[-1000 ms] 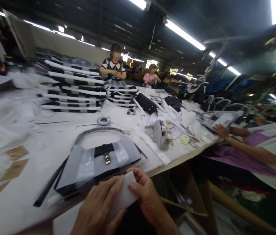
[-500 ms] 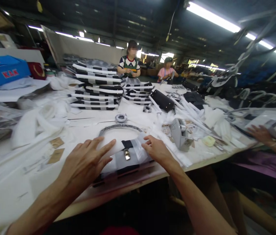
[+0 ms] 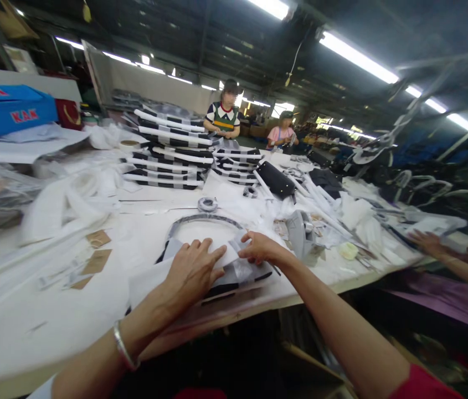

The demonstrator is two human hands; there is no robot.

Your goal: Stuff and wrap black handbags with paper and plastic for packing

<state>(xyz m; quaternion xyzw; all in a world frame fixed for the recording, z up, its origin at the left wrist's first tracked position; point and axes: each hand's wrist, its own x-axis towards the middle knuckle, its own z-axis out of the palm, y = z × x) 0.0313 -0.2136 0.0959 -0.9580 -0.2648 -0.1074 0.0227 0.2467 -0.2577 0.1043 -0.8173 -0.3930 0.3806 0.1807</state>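
left hand (image 3: 192, 272) flat on wrapped handbag (image 3: 234, 271), right hand (image 3: 258, 249) at its edge

The left hand (image 3: 192, 271) has slid in from beside the bag (image 3: 246, 272) and now presses the white sheet (image 3: 230, 256) flat over it. The clasp is covered, and the right hand (image 3: 258, 249) has pinched the sheet's edge.

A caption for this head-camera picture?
Left hand and right hand press white paper onto a grey handbag on a worktable.

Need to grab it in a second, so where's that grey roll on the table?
Head view: the grey roll lies flat on the white table, centre, just beyond the handbag's curved handle and in front of the striped stack.
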